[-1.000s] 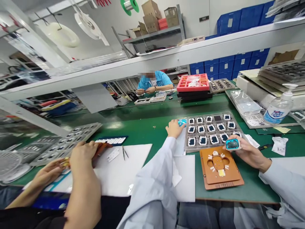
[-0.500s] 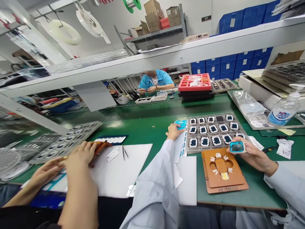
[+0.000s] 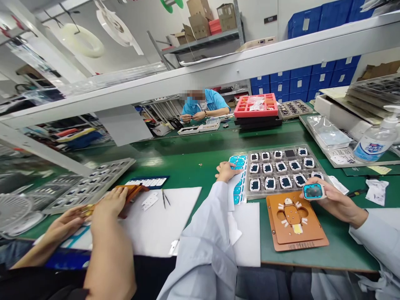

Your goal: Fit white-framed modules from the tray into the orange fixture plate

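My left hand (image 3: pixel 225 171) is at a sheet of blue adhesive stickers (image 3: pixel 240 188), its fingers closed on the top corner of a white backing sheet (image 3: pixel 231 195) that overlaps the stickers. My right hand (image 3: pixel 339 202) grips a small watch-like housing (image 3: pixel 313 191) with a blue-rimmed dark face. It is held above the right corner of an orange-brown fixture plate (image 3: pixel 299 237), which has a shaped recess with white tabs and a yellow patch. Behind the plate lies a clear tray (image 3: pixel 259 191) with rows of white-framed dark parts.
At left, a co-worker's hands (image 3: pixel 114 202) handle an orange-brown piece above a white foam mat (image 3: pixel 153 237) with tweezers (image 3: pixel 165 199). A sanitizer bottle (image 3: pixel 371 143) stands at right. Across the bench sits a person in blue (image 3: pixel 215 104) beside a red tray (image 3: pixel 256 111). A white shelf beam (image 3: pixel 200 81) crosses overhead.
The white backing sheet has shifted left, exposing more blue stickers in the lower part of the sheet. My right hand still holds the housing. The whole view has shifted slightly.
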`<state>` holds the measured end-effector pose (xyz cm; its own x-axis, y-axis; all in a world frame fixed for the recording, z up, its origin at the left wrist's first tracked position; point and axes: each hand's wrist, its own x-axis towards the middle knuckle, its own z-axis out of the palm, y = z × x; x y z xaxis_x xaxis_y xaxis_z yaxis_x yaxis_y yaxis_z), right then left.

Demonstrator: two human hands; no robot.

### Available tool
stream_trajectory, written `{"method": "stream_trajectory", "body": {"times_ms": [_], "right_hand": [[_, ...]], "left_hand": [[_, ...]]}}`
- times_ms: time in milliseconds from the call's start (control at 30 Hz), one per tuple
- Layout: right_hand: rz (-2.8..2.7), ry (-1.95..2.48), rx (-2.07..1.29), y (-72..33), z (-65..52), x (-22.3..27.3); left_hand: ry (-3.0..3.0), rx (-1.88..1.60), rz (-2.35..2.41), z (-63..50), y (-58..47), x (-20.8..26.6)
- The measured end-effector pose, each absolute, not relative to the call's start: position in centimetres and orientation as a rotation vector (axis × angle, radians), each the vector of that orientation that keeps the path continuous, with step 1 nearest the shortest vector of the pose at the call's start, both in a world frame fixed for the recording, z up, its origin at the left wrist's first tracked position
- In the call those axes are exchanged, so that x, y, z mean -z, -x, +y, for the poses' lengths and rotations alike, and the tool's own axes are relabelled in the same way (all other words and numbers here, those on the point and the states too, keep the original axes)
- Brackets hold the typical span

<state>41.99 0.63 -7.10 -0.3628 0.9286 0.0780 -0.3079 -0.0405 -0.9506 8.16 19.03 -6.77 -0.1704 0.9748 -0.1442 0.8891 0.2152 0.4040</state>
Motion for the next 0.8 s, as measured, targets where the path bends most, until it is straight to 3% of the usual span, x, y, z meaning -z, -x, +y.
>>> {"method": "stream_trajectory", "body": {"times_ms": [800], "right_hand": [[-1.198,0.765,-1.648,-41.8,0.5,6.6]], "left_hand": [[-1.809,-0.744,2.085,17.5,-9.5,6.0]]}}
